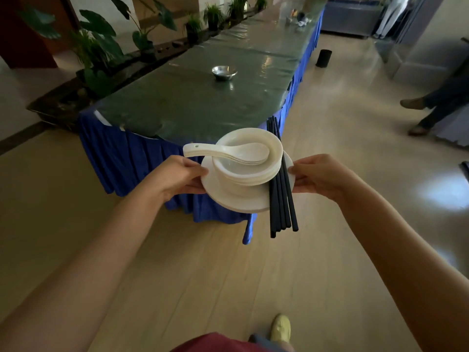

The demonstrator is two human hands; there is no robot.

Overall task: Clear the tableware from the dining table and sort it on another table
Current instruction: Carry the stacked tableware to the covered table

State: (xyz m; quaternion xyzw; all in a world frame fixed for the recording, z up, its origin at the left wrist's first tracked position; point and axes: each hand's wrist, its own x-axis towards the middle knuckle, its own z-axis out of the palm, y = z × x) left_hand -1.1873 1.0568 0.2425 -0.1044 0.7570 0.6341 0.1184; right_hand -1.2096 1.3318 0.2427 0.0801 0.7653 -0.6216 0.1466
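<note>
I carry a stack of white plates (228,196) in the air over the floor. White bowls (271,153) are nested on the plates, with several white spoons (228,149) lying in the top bowl. Several black chopsticks (281,194) rest across the right side of the plates and stick out front and back. My left hand (177,176) grips the left rim of the plates, thumb on top. My right hand (319,174) grips the right rim. A long table (190,102) with a green top and blue skirt stands just ahead.
A steel bowl (224,72) sits on the long table, with small items (299,19) at its far end. Potted plants (101,52) line the table's left side. A black bin (324,58) stands on the floor to the right. Another person's legs (431,107) show at right.
</note>
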